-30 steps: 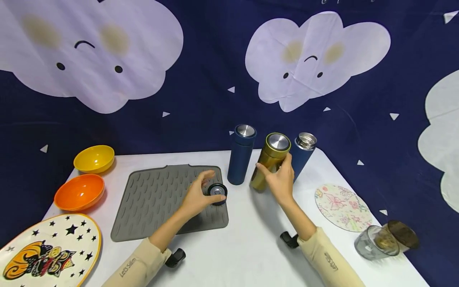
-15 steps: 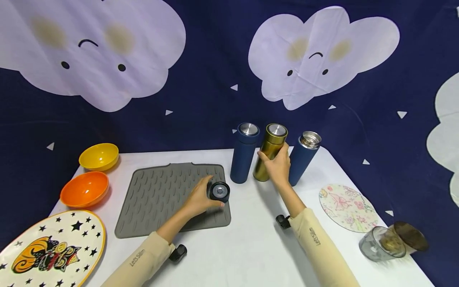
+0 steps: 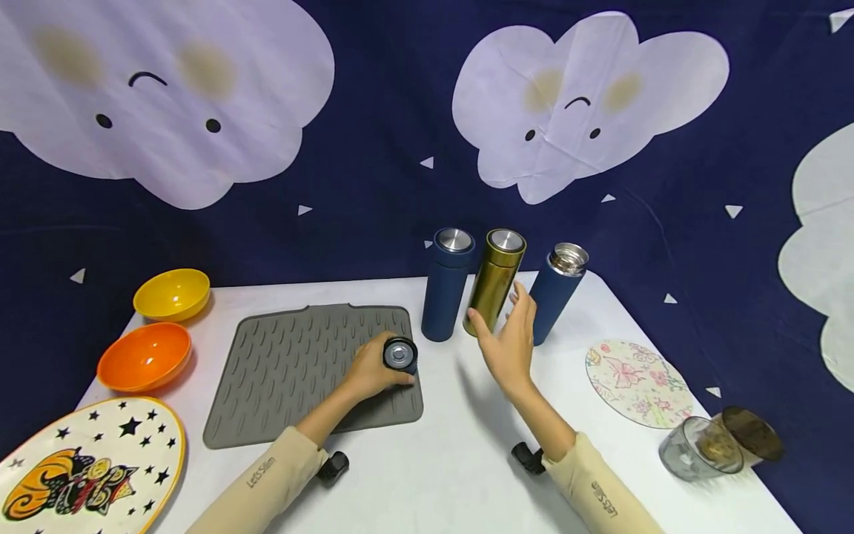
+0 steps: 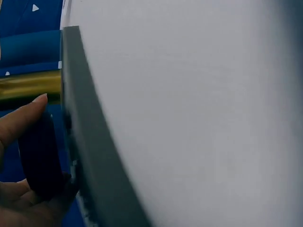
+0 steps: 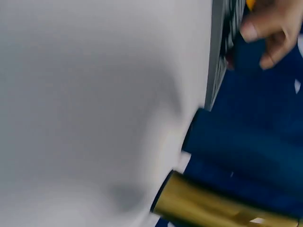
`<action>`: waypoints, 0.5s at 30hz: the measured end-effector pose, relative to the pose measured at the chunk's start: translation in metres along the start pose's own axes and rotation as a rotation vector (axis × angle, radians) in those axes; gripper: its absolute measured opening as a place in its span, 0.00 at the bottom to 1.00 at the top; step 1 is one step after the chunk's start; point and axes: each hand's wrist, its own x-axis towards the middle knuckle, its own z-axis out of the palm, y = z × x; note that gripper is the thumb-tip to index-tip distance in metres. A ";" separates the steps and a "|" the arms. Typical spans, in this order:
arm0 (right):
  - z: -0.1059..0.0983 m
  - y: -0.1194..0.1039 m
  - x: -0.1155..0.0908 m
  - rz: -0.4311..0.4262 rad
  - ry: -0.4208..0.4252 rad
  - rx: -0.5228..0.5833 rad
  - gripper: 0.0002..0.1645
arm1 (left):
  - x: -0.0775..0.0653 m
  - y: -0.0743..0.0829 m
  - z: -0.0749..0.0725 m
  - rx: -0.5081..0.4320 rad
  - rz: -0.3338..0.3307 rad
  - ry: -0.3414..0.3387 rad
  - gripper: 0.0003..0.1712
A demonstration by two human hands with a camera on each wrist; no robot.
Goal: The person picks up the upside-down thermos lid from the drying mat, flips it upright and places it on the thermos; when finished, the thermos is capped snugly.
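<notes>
My left hand grips a dark blue thermos lid, its underside turned up, at the right part of a grey drying mat. The left wrist view shows that lid between thumb and fingers. My right hand, fingers spread and slightly bent, is just in front of a gold thermos, which stands upright with its lid on. Left of it is a capped blue thermos; to its right stands a blue thermos without a lid, its steel mouth showing.
A yellow bowl, an orange bowl and a decorated plate line the left side. On the right lie a round patterned mat, a clear glass and a brown glass. A dark curtain hangs behind the table.
The gold thermos, tilted in my right hand before, now stands upright between the blue ones, and the hand has let go and drawn back slightly. My left fingers have closed round the lid.
</notes>
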 end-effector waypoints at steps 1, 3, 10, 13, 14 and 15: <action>-0.001 -0.003 -0.008 -0.038 -0.017 0.017 0.48 | -0.003 0.002 -0.003 0.003 0.003 0.019 0.44; -0.002 -0.008 -0.023 -0.083 -0.086 0.066 0.44 | -0.012 0.007 -0.010 -0.001 0.030 0.050 0.44; -0.008 -0.027 -0.061 0.249 -0.624 0.473 0.33 | -0.053 0.036 -0.029 -0.040 0.204 0.106 0.44; -0.010 -0.033 -0.070 0.392 -0.818 0.644 0.34 | -0.069 0.045 -0.032 -0.036 0.239 0.114 0.45; -0.011 -0.035 -0.072 0.417 -0.864 0.692 0.34 | -0.073 0.047 -0.032 -0.032 0.249 0.115 0.45; -0.011 -0.037 -0.075 0.433 -0.899 0.740 0.34 | -0.077 0.049 -0.033 -0.027 0.258 0.116 0.45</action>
